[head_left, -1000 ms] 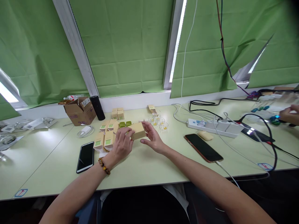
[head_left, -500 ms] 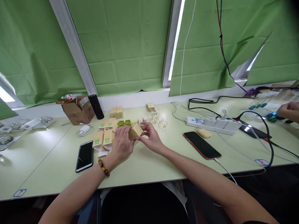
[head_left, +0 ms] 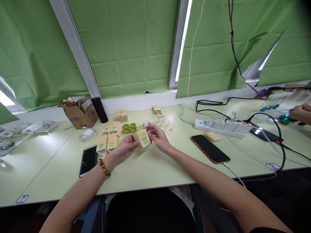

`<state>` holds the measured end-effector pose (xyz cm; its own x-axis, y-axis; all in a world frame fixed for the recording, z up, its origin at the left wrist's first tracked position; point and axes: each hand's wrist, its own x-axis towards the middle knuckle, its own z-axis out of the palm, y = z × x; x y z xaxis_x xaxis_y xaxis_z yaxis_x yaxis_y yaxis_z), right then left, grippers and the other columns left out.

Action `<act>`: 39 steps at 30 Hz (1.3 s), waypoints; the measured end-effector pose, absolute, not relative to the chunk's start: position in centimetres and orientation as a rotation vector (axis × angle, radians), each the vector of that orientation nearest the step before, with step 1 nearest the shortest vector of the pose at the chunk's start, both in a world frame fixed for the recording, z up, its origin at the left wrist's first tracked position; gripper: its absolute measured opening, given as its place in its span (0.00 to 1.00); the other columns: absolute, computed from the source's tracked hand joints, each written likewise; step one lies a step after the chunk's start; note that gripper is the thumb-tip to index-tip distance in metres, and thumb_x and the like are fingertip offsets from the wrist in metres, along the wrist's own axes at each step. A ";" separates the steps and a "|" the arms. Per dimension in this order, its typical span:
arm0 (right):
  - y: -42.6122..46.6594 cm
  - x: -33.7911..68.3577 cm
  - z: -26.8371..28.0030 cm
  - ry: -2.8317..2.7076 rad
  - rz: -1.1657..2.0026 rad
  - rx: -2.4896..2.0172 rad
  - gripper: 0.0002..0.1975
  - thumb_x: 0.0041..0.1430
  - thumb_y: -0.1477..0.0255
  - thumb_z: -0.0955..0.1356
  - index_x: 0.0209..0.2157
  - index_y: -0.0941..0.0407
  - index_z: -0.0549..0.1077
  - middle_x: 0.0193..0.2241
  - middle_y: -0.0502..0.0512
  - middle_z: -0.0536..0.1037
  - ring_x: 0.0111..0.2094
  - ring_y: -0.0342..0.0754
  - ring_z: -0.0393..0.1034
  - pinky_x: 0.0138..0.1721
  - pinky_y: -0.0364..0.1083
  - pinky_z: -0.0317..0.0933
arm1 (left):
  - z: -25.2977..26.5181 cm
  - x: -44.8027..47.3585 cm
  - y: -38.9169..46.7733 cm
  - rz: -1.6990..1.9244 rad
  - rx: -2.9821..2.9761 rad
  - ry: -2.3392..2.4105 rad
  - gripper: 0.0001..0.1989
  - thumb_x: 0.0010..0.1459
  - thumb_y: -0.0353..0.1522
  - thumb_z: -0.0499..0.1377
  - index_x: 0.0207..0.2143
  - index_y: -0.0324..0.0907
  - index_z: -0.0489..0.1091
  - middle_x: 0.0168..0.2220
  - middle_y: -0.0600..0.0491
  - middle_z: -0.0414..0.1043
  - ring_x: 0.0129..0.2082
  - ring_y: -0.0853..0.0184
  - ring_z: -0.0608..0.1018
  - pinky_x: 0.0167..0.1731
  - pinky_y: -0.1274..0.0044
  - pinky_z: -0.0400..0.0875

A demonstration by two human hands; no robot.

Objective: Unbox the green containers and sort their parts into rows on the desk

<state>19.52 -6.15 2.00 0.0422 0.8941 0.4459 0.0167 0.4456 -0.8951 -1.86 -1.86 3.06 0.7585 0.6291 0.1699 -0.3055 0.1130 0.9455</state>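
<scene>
A small tan cardboard box [head_left: 140, 137] with a green square on one face is held up over the table, tilted. My left hand [head_left: 126, 145] grips its left side, thumb in front. My right hand [head_left: 157, 137] is closed at its right edge, fingertips against it. Just behind the box stand green square cups [head_left: 129, 128], small yellowish pieces [head_left: 140, 127] and clear cups [head_left: 163, 123] with yellow bits inside. Similar tan boxes [head_left: 112, 141] stand left of my left hand, more [head_left: 121, 115] farther back. An opened tan box [head_left: 157, 110] lies behind the clear cups.
A white-framed phone [head_left: 88, 160] lies at left, a second phone [head_left: 210, 149] at right beside a beige soap-like piece [head_left: 212, 136]. Behind are a power strip [head_left: 222, 128] with cables, a brown carton [head_left: 81, 115] and a black cylinder [head_left: 99, 110]. Another person's hand [head_left: 300, 113] is far right.
The box has been turned so its green-marked face now shows toward me. My left hand has shifted from over its top to its left side, uncovering the green cups behind.
</scene>
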 end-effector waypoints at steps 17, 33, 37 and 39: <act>-8.1 18.7 2.7 -1.698 0.563 -1.150 0.25 0.60 0.70 0.69 0.59 0.51 0.64 0.54 0.61 0.72 0.45 0.52 0.73 0.36 0.49 0.71 | 2.0 -1.9 -2.7 1.155 2.357 0.881 0.26 0.54 0.23 0.66 0.55 0.45 0.71 0.54 0.46 0.74 0.56 0.54 0.75 0.54 0.59 0.76; -8.1 18.4 1.9 -1.760 0.531 -1.125 0.34 0.60 0.74 0.68 0.66 0.48 0.56 0.59 0.64 0.66 0.42 0.50 0.72 0.40 0.52 0.74 | 2.1 -1.9 -3.6 1.086 2.919 0.719 0.28 0.61 0.20 0.53 0.61 0.45 0.67 0.55 0.41 0.72 0.59 0.49 0.71 0.56 0.55 0.73; -8.0 18.2 1.5 -1.721 0.507 -1.186 0.37 0.55 0.76 0.68 0.65 0.49 0.55 0.57 0.63 0.66 0.37 0.48 0.71 0.38 0.52 0.72 | 2.0 -1.7 -3.7 1.045 2.910 0.736 0.27 0.60 0.20 0.54 0.61 0.44 0.67 0.56 0.41 0.71 0.59 0.49 0.71 0.57 0.56 0.72; -7.9 18.3 1.6 -1.685 0.479 -1.200 0.37 0.53 0.78 0.68 0.63 0.49 0.56 0.56 0.61 0.67 0.33 0.46 0.69 0.36 0.51 0.70 | 1.9 -1.8 -3.6 1.038 2.852 0.773 0.28 0.58 0.19 0.55 0.60 0.44 0.66 0.56 0.41 0.71 0.59 0.49 0.71 0.57 0.56 0.72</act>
<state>18.30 -7.91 1.60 -0.0376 0.8759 0.4810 0.4917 0.4353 -0.7542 -1.75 -3.59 1.87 0.6584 0.4527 0.6013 0.4461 -0.8782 0.1728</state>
